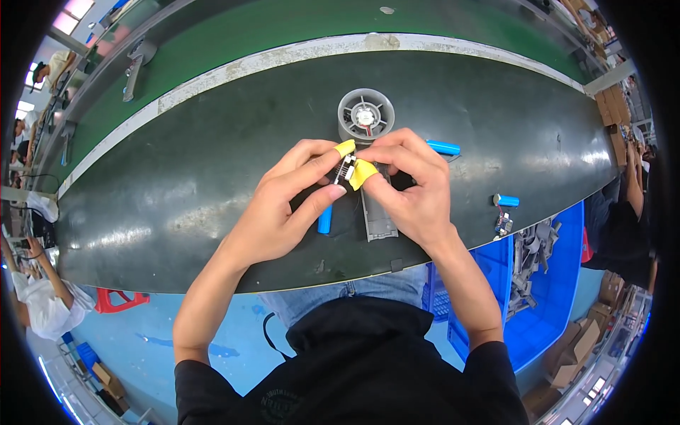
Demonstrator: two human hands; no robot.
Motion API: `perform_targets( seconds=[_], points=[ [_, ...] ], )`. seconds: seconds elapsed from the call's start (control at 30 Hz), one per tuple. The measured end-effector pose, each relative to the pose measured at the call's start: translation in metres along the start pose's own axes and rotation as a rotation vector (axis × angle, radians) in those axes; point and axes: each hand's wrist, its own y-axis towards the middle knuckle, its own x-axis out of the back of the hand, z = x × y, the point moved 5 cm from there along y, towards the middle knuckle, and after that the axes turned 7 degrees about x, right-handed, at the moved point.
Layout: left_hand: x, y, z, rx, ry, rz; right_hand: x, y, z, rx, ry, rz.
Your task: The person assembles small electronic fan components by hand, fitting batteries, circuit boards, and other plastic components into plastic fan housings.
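blue cylinders: three; two hands pinch narrowly on one small circuit board.

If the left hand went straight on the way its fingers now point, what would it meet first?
The left hand would probably first meet the right hand, at its yellow-tipped thumb, just past the small circuit board between them; depth is unclear.

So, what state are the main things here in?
Left hand: pinching circuit board.
Right hand: at circuit board, grip unclear.
Round grey housing: spoked side up.
Grey casing: lying, partly covered.
Rightmost blue cylinder: lying, wired to small board.
Upper blue cylinder: lying down.
Lower blue cylinder: partly hidden.
Blue bin: holding grey parts.
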Motion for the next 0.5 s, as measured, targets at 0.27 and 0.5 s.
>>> perform_targets(
  seconds=[0.27, 0.5],
  points=[
    [0.002, 0.0, 0.015, 0.093, -0.292, -0.054, 0.001, -0.002, -0.001, 0.025, -0.011, 0.053],
    [0.003, 0.002, 0.014, 0.123, -0.24, -0.078, 0.001, -0.001, -0.002, 0.051, -0.036, 0.057]
  ],
)
